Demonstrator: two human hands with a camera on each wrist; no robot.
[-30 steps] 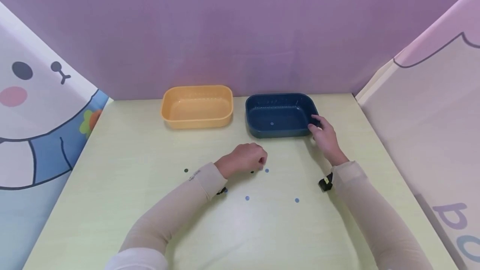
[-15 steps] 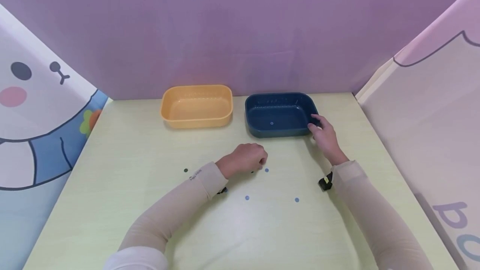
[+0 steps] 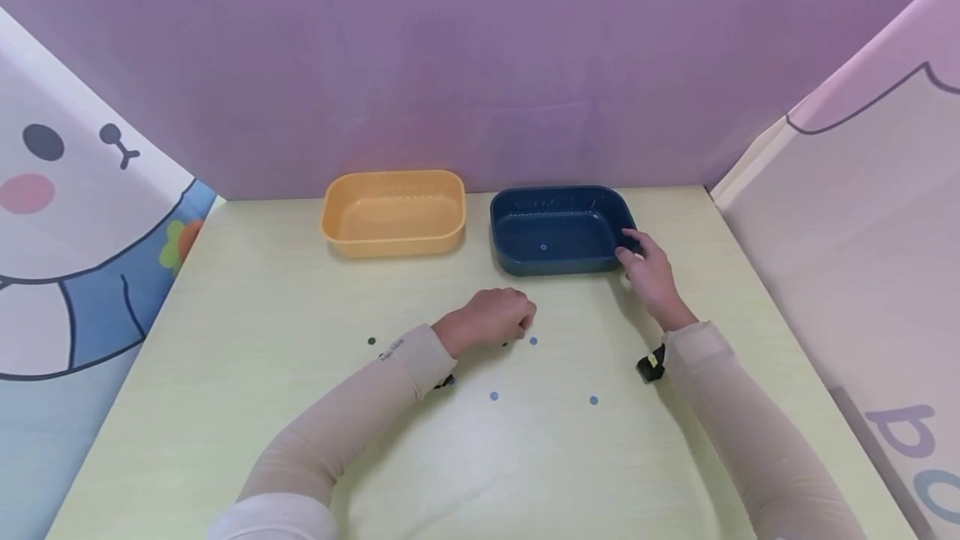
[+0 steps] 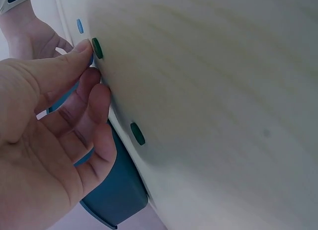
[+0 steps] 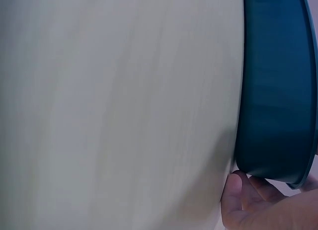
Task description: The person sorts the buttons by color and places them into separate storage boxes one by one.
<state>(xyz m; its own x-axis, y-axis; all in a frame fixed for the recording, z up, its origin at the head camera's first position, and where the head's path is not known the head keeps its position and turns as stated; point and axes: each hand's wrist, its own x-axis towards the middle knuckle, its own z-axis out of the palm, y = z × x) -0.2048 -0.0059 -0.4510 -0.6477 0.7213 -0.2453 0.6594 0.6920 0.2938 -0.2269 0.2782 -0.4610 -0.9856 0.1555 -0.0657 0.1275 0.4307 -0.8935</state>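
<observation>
At one o'clock on the table (image 3: 525,482), near the purple backdrop (image 3: 480,65), stands the blue tray (image 3: 562,267) with its mouth upward, and the right hand (image 3: 654,277) grips its three o'clock end. Thumb and forefinger are at the rim, while other fingers bend against the outside wall; I suppose this hold is for keeping the tray from sliding. One small disc (image 3: 543,247) lies on the tray floor. At eleven o'clock stands the yellow tray (image 3: 393,248), apart from its neighbour and touched by no hand; both are probably set far back so that the nearer surface serves for the discs, with both mouths in easy reach.

Near the middle of the table, the left hand (image 3: 491,319) is bent low, well apart from the right one. Its thumb and forefinger almost meet, with a bit of blue between them; whether a disc is truly pinched there, I cannot tell. Such a low position looks suitable for flat pieces, which offer only a thin edge. One green disc (image 4: 97,48) lies just beside the thumb tip, and a blue disc (image 3: 534,341) at four o'clock from the hand. Toward six o'clock of the table lies a second blue disc (image 3: 494,396), toward four a third blue disc (image 3: 594,400), and at nine a dark green disc (image 3: 372,341).
</observation>
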